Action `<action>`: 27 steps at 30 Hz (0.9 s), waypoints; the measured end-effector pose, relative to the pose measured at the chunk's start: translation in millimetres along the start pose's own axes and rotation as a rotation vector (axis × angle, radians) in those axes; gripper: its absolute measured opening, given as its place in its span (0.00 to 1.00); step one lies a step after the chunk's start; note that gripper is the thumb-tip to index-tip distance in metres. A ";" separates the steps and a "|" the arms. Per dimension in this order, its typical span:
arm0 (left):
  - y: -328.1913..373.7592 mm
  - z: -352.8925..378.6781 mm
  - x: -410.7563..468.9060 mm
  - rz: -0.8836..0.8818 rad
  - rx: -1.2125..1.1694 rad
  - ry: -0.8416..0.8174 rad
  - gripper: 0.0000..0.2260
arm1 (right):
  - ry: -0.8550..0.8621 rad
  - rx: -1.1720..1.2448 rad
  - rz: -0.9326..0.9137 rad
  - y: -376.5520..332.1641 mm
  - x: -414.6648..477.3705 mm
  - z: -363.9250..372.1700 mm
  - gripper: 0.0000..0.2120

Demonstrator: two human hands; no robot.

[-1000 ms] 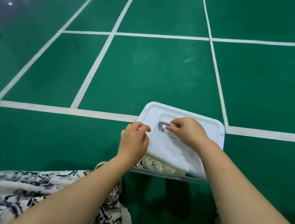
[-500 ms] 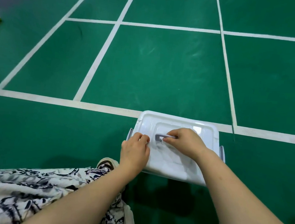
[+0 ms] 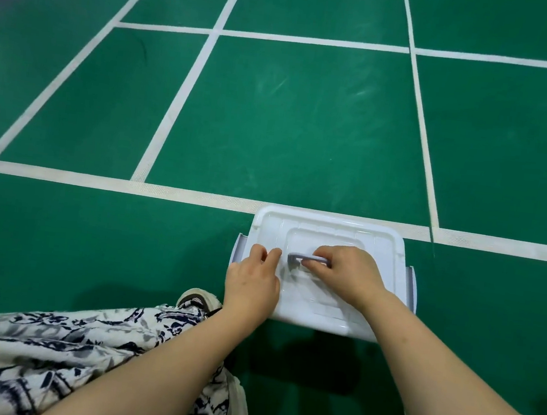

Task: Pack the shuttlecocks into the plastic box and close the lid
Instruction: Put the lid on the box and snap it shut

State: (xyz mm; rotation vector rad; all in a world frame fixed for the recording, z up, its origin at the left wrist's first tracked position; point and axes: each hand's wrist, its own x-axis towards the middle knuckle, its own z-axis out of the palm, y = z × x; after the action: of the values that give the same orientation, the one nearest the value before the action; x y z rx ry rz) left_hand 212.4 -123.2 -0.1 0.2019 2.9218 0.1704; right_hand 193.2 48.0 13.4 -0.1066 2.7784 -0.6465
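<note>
Your position is a crouch on the green court floor [image 3: 308,126], with the white boundary line [image 3: 114,184] running just behind the plastic box [image 3: 372,334]. The lid [image 3: 327,229] now lies flat and square on the box; a second ago its near edge was raised and shuttlecocks showed beneath it. They are no longer visible, so treat packing as complete and seating as nearly complete. The side latches, one at the left [image 3: 239,248] and one at the right [image 3: 411,284], appear to stand outward, so judge them not yet fastened. Your left hand [image 3: 251,283] rests on the lid's left edge, fingers curled, pinching nothing identifiable. Your right hand [image 3: 346,273] has its grip pressed together around the grey handle [image 3: 295,257] at the lid's centre.
</note>
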 end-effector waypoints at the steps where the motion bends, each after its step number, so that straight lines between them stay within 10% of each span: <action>1: 1.3 0.9 -0.3 -0.012 -0.008 -0.002 0.19 | 0.016 -0.032 -0.010 0.4 -0.3 1.2 0.16; 14: 1.9 1.2 10.5 0.044 0.002 -0.116 0.22 | 0.279 -0.248 -0.030 3.1 -1.7 20.6 0.26; 27: -29.8 4.4 11.1 -0.409 -0.424 0.066 0.27 | 0.309 0.015 0.550 66.0 -48.5 11.2 0.31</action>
State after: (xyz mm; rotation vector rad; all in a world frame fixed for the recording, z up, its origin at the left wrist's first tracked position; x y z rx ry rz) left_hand 198.9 -150.4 -10.4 -0.4683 2.8272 0.7228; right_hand 242.3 109.1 -12.8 0.7931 2.8799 -0.5698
